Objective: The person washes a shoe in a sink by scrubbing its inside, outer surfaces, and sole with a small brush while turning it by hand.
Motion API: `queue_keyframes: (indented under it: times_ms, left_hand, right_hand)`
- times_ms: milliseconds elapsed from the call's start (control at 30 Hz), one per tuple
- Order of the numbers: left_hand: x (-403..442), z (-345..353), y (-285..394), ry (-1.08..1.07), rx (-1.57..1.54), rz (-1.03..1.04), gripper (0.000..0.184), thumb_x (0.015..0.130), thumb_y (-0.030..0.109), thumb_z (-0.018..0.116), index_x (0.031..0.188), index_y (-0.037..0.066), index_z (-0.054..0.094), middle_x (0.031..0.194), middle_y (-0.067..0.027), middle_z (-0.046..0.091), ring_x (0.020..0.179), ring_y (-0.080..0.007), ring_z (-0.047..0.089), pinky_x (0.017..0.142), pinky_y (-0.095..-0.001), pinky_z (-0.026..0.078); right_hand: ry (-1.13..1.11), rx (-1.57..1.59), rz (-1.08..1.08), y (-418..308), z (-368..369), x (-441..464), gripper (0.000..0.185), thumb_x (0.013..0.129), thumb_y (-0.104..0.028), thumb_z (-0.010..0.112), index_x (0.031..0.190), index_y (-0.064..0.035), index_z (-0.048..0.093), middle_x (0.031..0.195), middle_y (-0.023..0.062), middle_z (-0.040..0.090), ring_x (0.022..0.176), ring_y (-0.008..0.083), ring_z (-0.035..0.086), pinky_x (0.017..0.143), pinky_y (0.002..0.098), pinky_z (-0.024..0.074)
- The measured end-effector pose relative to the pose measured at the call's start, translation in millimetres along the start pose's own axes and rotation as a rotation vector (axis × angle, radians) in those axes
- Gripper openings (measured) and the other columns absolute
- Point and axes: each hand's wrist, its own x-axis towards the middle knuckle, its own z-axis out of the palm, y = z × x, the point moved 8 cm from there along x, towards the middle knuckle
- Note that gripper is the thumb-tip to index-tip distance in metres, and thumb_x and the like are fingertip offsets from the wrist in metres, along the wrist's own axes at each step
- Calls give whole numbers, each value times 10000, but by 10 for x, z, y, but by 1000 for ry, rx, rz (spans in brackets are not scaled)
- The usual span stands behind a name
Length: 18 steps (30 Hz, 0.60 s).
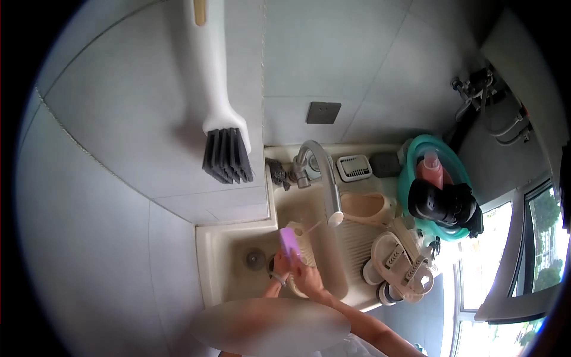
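A flat purple object (289, 240) tilts up over the sink (333, 262). My left hand (282, 265), with a band at the wrist, is closed round its lower end. Against that same end, my right hand (306, 279) has its fingers bent and closed. Just behind and beneath the hands lies a beige perforated item (305, 243), partly hidden. A thin stream of water falls beside it from the curved metal faucet (324, 172).
Beige sandals (392, 262) rest on the ribbed drainboard, near a beige shoe-shaped piece (366, 205). A teal basin (410, 172) holds a pink bottle (431, 169) and black items. A white-handled brush (223, 113) hangs at the upper left. A soap dish (354, 168) stands behind.
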Motion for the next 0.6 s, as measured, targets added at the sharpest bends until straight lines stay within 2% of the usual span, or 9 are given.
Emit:
queue_keyframes:
  times_ms: [100, 200, 267, 333, 367, 467, 500, 533, 600]
  left_hand:
    - [-39, 62, 8, -16, 80, 2, 412, 1020, 324, 374, 1238, 15, 540, 1061, -48, 614, 967, -127, 562, 852, -290, 454]
    - [-129, 226, 124, -35, 178, 87, 476, 1015, 335, 381, 1320, -19, 472, 1258, -117, 557, 1158, -170, 500, 994, -298, 377]
    - [-144, 229, 271, 0, 242, 116, 489, 1012, 348, 381, 1325, -17, 469, 1271, -125, 552, 1171, -178, 496, 998, -295, 372]
    - [-49, 33, 313, 35, 634, 138, 497, 1009, 378, 361, 1297, -2, 501, 1218, -117, 582, 1098, -182, 536, 942, -300, 414]
    - [-27, 2, 330, 36, 631, 130, 497, 1009, 378, 361, 1297, -2, 501, 1218, -117, 582, 1098, -182, 536, 942, -300, 414]
    - [-3, -94, 14, 111, 165, -76, 485, 1010, 399, 349, 1253, 23, 534, 1149, -75, 601, 1021, -181, 553, 918, -321, 427]
    - [-59, -58, 55, 110, 175, -85, 485, 1010, 399, 349, 1253, 23, 534, 1149, -75, 601, 1021, -181, 553, 918, -321, 427]
    - [-94, 131, 142, 4, 23, -120, 477, 1014, 391, 342, 1270, 31, 523, 1156, -73, 596, 1028, -183, 552, 925, -324, 425]
    - [-12, 194, -121, -173, -248, -192, 452, 1026, 365, 313, 1295, 54, 503, 1187, -67, 582, 1041, -176, 546, 938, -328, 420]
  right_hand:
    - [-111, -89, 87, 208, 178, 217, 336, 872, -224, 547, 1204, -238, 596, 726, 239, 618, 670, 426, 621, 579, 518, 514]
    - [-74, -89, 230, 620, 109, 531, 233, 920, -265, 482, 1045, -170, 654, 773, 199, 636, 718, 443, 601, 620, 512, 509]
    - [-43, -47, 232, 299, -199, 349, 237, 924, -251, 483, 1067, -170, 653, 783, 220, 626, 746, 449, 598, 646, 519, 502]
    - [2, -35, 79, 169, -278, -58, 262, 918, -227, 496, 1141, -196, 629, 775, 238, 620, 736, 440, 607, 649, 521, 500]
    - [47, -48, -27, 63, -299, -279, 287, 916, -215, 502, 1179, -209, 617, 771, 247, 617, 731, 435, 611, 651, 523, 499]
    - [-27, -106, -12, 121, -270, -379, 316, 918, -243, 488, 1210, -221, 607, 784, 250, 616, 729, 419, 626, 645, 518, 501]
    - [-255, -145, 214, 313, -191, -249, 314, 921, -263, 475, 1201, -211, 609, 797, 247, 618, 738, 414, 630, 643, 514, 504]
    - [-226, -114, 275, 467, -201, -50, 236, 905, -247, 497, 1080, -182, 641, 764, 254, 609, 729, 430, 619, 620, 519, 502]
    - [-100, -67, 230, 661, -190, 226, 216, 897, -215, 512, 1054, -157, 648, 760, 256, 609, 716, 435, 616, 602, 509, 502]
